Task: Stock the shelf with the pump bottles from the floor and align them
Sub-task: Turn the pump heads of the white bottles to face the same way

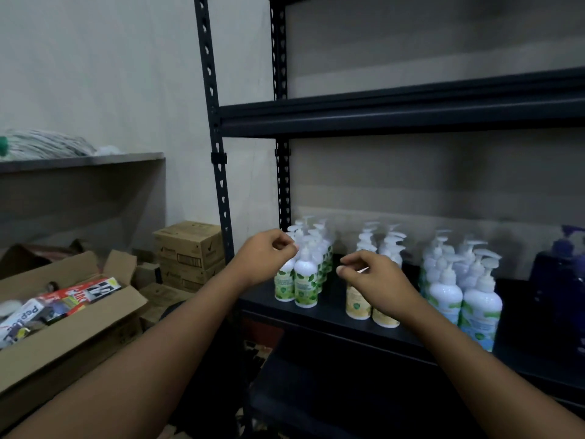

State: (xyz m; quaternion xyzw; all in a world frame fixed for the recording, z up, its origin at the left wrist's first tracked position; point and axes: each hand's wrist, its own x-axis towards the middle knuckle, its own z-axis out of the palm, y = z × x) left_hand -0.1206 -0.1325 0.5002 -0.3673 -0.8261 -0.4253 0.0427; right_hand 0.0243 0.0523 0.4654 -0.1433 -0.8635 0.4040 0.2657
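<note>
Pinches yellow-label bottle (357, 307) pump with fingers (347, 269) of right hand (376, 280), centre frame. Curls left hand (264, 258) fingers beside green-label bottles (305, 286); cannot tell whether gripping.

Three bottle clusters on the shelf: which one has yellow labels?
The middle cluster, partly behind the right hand. The left cluster has green leaf labels; the right cluster blue-green ones.

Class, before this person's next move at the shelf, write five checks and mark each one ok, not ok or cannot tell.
1. Green-label pump bottles upright on the shelf: ok.
2. Blue-label pump bottles upright: ok.
3. Right hand pinching the nozzle of a yellow-label pump bottle: ok.
4. Left hand gripping anything: cannot tell.
5. Pump nozzles all facing one way: cannot tell.
</note>
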